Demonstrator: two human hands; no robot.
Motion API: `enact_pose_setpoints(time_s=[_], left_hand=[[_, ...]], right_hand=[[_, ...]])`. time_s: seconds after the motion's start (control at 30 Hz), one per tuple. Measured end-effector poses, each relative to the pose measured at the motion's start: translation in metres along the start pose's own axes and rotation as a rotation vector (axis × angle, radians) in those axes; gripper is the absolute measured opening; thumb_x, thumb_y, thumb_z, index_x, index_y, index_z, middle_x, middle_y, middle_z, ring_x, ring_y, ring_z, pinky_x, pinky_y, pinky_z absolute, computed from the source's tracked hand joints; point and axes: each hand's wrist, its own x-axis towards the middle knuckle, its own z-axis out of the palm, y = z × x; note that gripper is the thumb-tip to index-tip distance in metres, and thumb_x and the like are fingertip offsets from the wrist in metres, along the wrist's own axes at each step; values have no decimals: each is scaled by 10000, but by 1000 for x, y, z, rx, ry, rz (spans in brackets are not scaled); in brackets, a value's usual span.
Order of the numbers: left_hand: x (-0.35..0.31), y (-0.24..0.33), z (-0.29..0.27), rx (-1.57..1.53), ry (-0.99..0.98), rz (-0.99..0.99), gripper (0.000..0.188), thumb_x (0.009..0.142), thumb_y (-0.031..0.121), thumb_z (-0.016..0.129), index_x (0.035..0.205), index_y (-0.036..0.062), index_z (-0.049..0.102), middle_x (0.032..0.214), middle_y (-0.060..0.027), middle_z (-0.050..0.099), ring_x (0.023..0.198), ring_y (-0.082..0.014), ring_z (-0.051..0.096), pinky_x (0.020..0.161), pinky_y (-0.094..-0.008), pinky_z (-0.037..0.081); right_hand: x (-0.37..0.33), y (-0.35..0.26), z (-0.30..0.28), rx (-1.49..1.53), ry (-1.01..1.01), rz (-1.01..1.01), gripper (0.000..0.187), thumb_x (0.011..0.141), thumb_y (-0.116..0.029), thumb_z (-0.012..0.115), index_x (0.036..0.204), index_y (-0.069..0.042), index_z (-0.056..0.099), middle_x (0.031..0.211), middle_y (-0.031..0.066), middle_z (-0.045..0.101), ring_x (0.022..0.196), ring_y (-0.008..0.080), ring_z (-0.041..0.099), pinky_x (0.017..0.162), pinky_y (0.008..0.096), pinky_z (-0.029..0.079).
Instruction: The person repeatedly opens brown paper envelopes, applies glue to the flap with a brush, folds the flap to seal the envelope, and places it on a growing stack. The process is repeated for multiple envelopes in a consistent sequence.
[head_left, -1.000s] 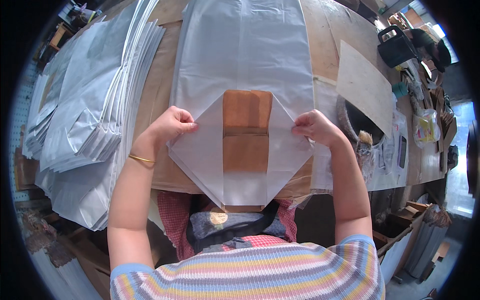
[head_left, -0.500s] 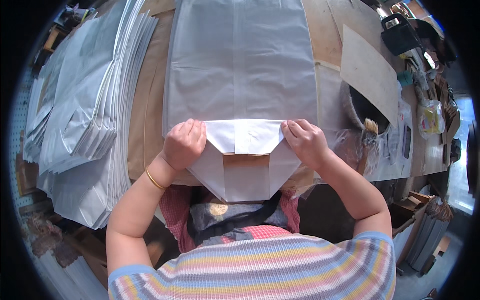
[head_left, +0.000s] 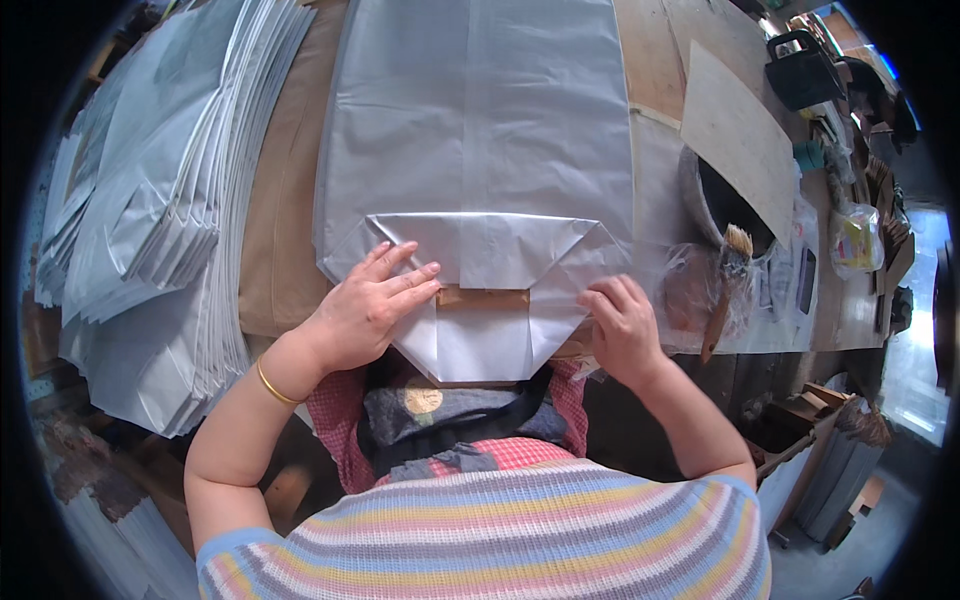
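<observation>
A silver-grey paper bag (head_left: 483, 335) lies before me at the near edge of a stack of flat silver-grey sheets or bags (head_left: 480, 120). Its bottom end is opened into folded flaps with slanted corners, and a brown strip shows in the middle gap. My left hand (head_left: 368, 308) rests on the left flap with fingers spread and stretched out, a gold bangle on its wrist. At the right slanted edge, my right hand (head_left: 622, 315) has its fingers curled together against the bag. The underside of that grip is hidden.
Fanned silver-grey bags (head_left: 160, 220) are piled at the left. A brush (head_left: 735, 270) leans at a dark bowl (head_left: 705, 205), partly covered by a beige board (head_left: 740, 145). Farther right are a black handled container (head_left: 803, 75) and a clear plastic bag (head_left: 857, 240).
The far flap's fold now reaches wider and lies farther away. My left hand has gone from pinching the flap's corner to spreading on it; my right hand has moved nearer and slightly right.
</observation>
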Motion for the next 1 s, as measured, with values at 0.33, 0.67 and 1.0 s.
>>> enact_pose_setpoints(time_s=[0.33,0.67,1.0], left_hand=[[-9,9,-6,-19,-46,21,385,616,178,663,983,64,636,1472,-246,388,1409,-449,275,1168,-541,204],[-8,11,-1,75,7,41,329,626,174,698,920,56,608,1449,-272,400,1374,-453,337,1143,-554,258],[14,-9,-4,-412,298,-262,122,798,0,672,770,-6,553,967,-117,634,973,-297,583,837,-368,466]], right_hand=[[0,-18,8,53,199,-189,467,694,-336,796,1029,-54,636,990,78,648,917,272,648,783,388,541],[3,-4,4,65,122,-264,289,715,-249,780,914,-80,656,916,54,663,862,242,657,700,354,553],[42,4,5,537,266,63,111,757,-91,755,790,-33,666,846,87,629,805,269,610,680,350,499]])
